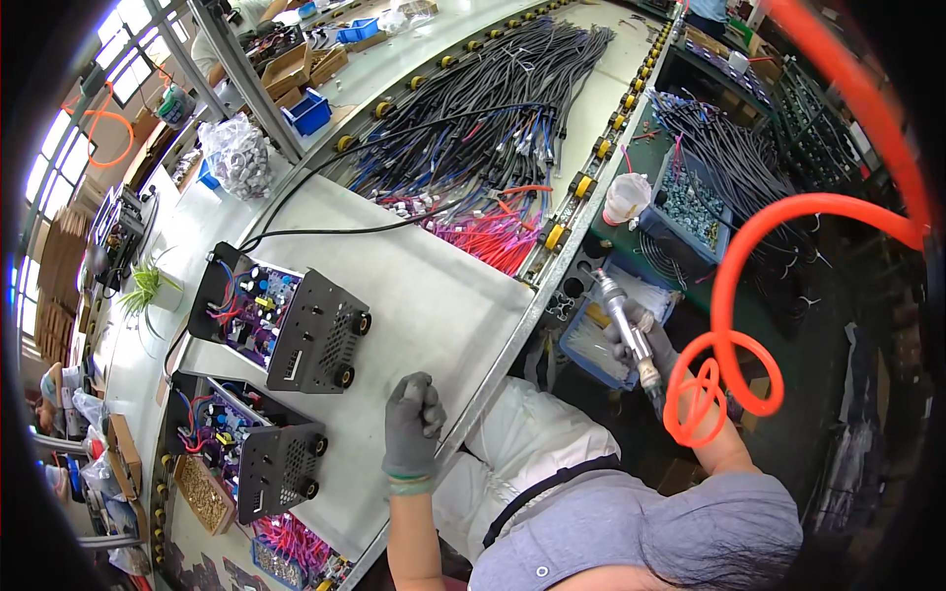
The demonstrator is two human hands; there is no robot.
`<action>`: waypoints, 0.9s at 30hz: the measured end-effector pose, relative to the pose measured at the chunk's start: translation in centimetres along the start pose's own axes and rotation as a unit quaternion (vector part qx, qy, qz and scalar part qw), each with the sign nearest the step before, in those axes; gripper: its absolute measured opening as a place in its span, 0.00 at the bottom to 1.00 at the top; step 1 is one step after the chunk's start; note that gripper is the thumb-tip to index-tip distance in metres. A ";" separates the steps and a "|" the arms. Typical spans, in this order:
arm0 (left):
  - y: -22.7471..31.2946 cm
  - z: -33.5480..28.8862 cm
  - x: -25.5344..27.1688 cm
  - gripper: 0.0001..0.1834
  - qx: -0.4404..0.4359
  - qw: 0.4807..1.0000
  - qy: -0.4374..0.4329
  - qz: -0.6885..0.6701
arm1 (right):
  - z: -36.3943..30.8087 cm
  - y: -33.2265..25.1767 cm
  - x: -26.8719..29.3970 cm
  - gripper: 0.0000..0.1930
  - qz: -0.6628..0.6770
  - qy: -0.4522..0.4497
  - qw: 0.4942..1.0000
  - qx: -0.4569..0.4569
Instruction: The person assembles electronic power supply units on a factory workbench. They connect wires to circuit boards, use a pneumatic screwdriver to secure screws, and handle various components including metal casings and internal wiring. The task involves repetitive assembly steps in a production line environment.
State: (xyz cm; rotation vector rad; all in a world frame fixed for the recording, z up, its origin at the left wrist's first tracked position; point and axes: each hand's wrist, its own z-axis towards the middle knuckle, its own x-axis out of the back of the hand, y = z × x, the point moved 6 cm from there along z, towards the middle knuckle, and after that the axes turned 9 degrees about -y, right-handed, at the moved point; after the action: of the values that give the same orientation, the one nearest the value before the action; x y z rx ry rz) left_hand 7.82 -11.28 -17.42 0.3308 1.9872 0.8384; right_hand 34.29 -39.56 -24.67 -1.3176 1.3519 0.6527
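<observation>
Since the two open cases sit side by side on the left of your worktop (443, 286), with the upper case (338, 335) and the lower case (284, 465) both baring their circuit boards, they are presumably set that way to keep the insides within reach. Just right of them, your left hand (412, 424) hangs at the table's near edge, fingers loosely curled; I cannot tell whether anything small is inside. Past the edge, your right hand (642, 335) is wrapped round the air screwdriver (627, 320), its tip pointing away from you above the lower blue bin (574, 347), probably to stay off the cases. The red hose (744, 286) loops down coiled near its tail, likely giving you slack.

Counting across: two cases, each showing two round feet; one screwdriver; one white cup (626, 197); two blue bins on your right, the upper blue bin (695, 202) holding small metal parts too many to count.
</observation>
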 end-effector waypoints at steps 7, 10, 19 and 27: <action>1.2 -0.9 0.5 0.10 -0.032 0.997 0.060 0.025 | 3.0 -3.5 -6.7 0.19 -0.327 0.294 0.894 0.089; 1.4 -1.4 1.2 0.10 -0.039 0.997 0.067 0.024 | 1.9 -3.1 -9.3 0.15 -0.389 0.332 0.852 0.110; 0.6 -0.9 2.0 0.09 -0.020 0.998 0.062 -0.015 | -2.1 0.3 -7.6 0.19 -0.268 0.082 0.960 0.021; -0.3 0.2 2.4 0.11 -0.035 0.996 0.052 -0.067 | -5.0 -4.7 -6.1 0.23 -0.285 0.189 0.923 0.179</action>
State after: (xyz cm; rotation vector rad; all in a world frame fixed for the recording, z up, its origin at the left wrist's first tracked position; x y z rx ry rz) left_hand 6.69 -10.08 -19.26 0.1141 2.0456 0.8506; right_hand 35.90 -43.19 -16.40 -1.4757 1.2178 -0.2526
